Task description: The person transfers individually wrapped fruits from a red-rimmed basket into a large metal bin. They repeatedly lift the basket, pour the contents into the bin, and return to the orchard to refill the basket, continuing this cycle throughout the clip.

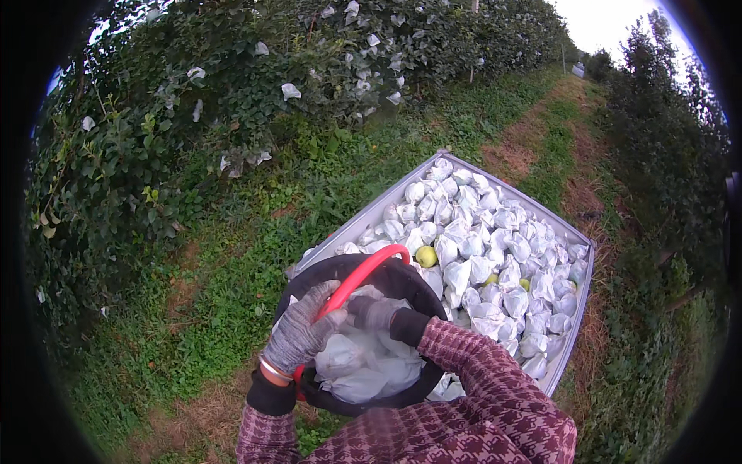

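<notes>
A black bucket (432, 290) with a red handle (371, 264) is in front of me, at the near left corner of a big light-coloured bin (550, 211). My left hand (304, 327), in a grey knit glove, grips the handle. Inside the bucket are several fruits in white bags (353, 380). Reaching in over them is my right hand (374, 316), also gloved; its fingertips are hidden, so whether it holds a fruit cannot be told. Many white-bagged fruits (464, 243) fill the bin, and a bare yellow-green apple (426, 256) shows among them.
Fruit trees (174, 127) hung with white bags line the left side. Another tree row (661, 174) stands on the right. Grass and weeds (243, 278) cover the ground beside the bin. A track (556, 116) runs away between the rows.
</notes>
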`<control>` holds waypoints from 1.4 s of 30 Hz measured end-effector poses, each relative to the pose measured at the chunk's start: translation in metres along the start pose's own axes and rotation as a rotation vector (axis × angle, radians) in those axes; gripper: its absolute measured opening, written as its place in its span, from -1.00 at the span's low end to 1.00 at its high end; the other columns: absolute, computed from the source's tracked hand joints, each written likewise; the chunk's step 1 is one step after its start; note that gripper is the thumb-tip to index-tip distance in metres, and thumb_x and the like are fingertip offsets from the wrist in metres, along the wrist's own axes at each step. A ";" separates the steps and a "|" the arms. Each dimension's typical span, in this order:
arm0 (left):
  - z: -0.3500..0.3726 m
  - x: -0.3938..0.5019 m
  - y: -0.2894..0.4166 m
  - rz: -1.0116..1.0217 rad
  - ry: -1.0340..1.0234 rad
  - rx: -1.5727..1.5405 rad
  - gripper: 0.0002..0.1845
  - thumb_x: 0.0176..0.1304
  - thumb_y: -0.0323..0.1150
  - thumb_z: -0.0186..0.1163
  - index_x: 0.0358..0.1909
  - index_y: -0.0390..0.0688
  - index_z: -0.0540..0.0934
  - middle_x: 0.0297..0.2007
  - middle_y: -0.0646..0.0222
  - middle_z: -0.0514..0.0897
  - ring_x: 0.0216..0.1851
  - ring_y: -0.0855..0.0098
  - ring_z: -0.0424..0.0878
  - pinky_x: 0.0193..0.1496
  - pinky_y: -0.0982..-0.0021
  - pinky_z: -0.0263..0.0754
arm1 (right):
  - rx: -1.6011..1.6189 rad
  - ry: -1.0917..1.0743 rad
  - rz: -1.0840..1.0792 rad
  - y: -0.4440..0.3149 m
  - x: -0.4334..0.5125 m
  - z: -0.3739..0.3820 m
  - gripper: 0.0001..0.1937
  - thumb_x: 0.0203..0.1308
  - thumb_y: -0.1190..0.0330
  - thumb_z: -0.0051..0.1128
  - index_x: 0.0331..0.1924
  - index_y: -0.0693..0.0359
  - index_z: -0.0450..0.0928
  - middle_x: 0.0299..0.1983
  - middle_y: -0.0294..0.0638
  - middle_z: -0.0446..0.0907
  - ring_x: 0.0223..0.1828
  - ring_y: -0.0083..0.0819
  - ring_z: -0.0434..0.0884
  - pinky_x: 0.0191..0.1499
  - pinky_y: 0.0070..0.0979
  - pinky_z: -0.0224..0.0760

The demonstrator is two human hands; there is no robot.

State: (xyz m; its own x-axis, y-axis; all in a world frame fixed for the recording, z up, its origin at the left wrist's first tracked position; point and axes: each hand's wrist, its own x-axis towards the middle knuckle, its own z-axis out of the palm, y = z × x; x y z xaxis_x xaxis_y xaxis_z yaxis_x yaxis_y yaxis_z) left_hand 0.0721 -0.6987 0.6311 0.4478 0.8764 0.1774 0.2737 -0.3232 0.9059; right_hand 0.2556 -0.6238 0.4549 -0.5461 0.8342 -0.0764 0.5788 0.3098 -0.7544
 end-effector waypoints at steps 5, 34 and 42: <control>0.007 0.012 0.005 -0.123 0.009 -0.036 -0.49 0.15 -0.31 0.19 0.13 -0.24 0.37 -0.44 0.42 0.56 -0.62 0.68 0.36 -0.55 0.62 0.27 | 0.427 0.024 -0.279 0.019 0.013 0.017 -0.75 -0.10 0.38 0.14 -0.25 0.15 0.61 -0.27 -0.08 0.59 -0.17 -0.14 0.55 -0.06 -0.32 0.40; 0.012 0.032 0.010 0.004 0.031 0.067 -0.54 0.12 -0.28 0.25 0.06 -0.22 0.47 -0.20 0.38 0.60 -0.18 0.56 0.54 -0.01 0.50 0.40 | 1.036 -0.198 0.073 -0.006 0.016 -0.009 -0.58 0.04 0.26 0.25 -0.02 0.27 0.49 -0.15 -0.04 0.53 -0.10 -0.23 0.56 -0.10 -0.44 0.44; 0.010 0.021 0.010 -0.008 0.070 0.024 -0.56 0.15 -0.35 0.21 0.08 -0.23 0.45 -0.26 0.42 0.60 -0.27 0.61 0.52 -0.13 0.52 0.43 | 0.140 0.114 -0.145 -0.016 0.038 0.025 -0.57 -0.02 0.13 0.23 -0.12 0.24 0.47 -0.17 -0.01 0.54 -0.13 -0.10 0.55 -0.09 -0.26 0.42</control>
State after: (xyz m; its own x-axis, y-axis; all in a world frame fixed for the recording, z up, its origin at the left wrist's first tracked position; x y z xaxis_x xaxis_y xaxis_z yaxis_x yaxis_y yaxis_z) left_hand 0.0932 -0.6869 0.6399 0.3850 0.9017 0.1970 0.2980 -0.3234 0.8981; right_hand 0.2109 -0.6085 0.4478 -0.5412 0.8340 0.1078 0.4048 0.3707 -0.8359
